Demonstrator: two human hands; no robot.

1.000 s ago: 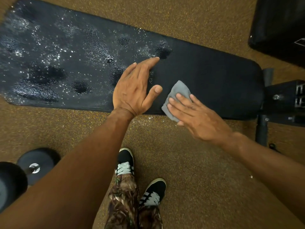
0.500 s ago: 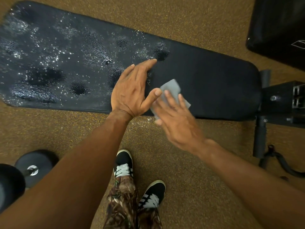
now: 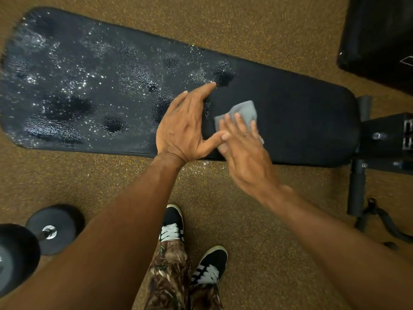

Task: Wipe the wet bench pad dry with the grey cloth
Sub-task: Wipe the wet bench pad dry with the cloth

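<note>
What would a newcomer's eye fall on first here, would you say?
The bench pad glistens with droplets across its left part, while its right part looks dry. Between them the right hand presses the grey cloth flat, the left hand resting on the pad beside it.

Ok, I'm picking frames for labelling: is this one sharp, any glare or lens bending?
Head view: droplets glint white across the bench pad; the right hand on the grey cloth looks slightly soft-edged; the wide-angle lens bows the pad's long edges.
</note>
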